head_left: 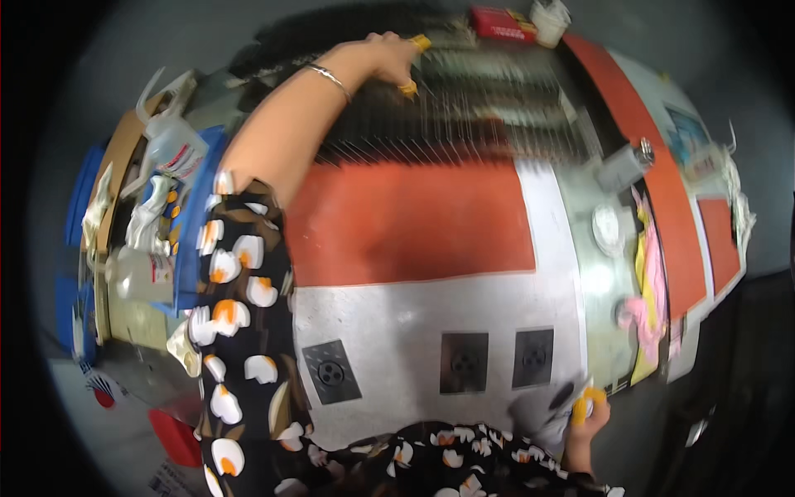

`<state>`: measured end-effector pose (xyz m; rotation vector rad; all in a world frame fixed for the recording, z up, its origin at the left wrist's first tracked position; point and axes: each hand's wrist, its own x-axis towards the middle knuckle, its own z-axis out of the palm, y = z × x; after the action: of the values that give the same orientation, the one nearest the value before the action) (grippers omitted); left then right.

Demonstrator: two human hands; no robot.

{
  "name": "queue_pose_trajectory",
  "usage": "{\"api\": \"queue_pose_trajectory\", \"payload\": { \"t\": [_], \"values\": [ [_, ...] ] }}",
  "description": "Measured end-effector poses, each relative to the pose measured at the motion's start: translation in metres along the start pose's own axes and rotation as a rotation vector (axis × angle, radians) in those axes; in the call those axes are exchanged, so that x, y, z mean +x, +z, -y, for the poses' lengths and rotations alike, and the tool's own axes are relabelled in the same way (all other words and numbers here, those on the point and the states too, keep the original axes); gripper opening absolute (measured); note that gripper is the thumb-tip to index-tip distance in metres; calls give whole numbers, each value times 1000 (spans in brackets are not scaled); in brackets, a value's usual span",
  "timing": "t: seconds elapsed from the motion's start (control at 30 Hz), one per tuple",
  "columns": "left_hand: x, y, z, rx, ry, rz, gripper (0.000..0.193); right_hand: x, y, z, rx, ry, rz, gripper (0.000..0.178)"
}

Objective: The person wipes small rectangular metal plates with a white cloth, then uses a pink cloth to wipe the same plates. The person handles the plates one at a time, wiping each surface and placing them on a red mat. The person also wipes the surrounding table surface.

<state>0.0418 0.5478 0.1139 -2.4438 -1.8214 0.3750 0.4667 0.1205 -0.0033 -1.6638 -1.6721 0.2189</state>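
My left hand [391, 60] reaches over the far side of the table, among upright thin dark sheets in a long rack [464, 124]. Yellow covers sit on its thumb and a fingertip, which are spread apart with nothing visible between them. At the near right edge is my right hand [590, 418], its yellow-covered fingers curled together; motion blur and a whitish spot hide what they hold. In front of me, three dark square plates with round patterns lie on a white surface: a tilted left plate [332, 372], a middle plate [464, 363] and a right plate [532, 358].
An orange-red mat [414, 224] lies between plates and rack. Left are a blue tray [189, 273], an upper squeeze bottle [171, 145] and a lower bottle [141, 275]. Right are a grey bottle [623, 168], a round white container [609, 230] and pink and yellow cloths [652, 286].
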Motion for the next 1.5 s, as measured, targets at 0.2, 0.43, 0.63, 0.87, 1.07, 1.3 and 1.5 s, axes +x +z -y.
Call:
{"api": "queue_pose_trajectory", "payload": {
  "t": [0.2, 0.43, 0.63, 0.87, 1.07, 1.3, 1.5],
  "values": [
    [-64, -21, 28, -560, 35, -200, 74, 21, 6, 13, 131, -65, 79, 18],
    [-252, 14, -170, -399, 336, -324, 81, 14, -2, 3, 437, -81, -39, 12],
    [-309, 77, -251, -535, 132, -153, 114, 14, 1, 4, 672, -74, 89, 10],
    [-313, 74, -255, -565, 114, -104, 110, 14, -1, 4, 646, -107, 118, 11],
    [-317, 70, -275, -585, 129, -173, 89, 59, -15, 3, 421, -58, 475, 22],
    [-307, 70, -315, -692, 159, -158, 89, 131, 14, 4, -126, -375, 507, 21],
    [-279, 59, -331, -783, 138, -127, 89, 123, 31, -3, 161, -240, 388, 17]
  ]
}}
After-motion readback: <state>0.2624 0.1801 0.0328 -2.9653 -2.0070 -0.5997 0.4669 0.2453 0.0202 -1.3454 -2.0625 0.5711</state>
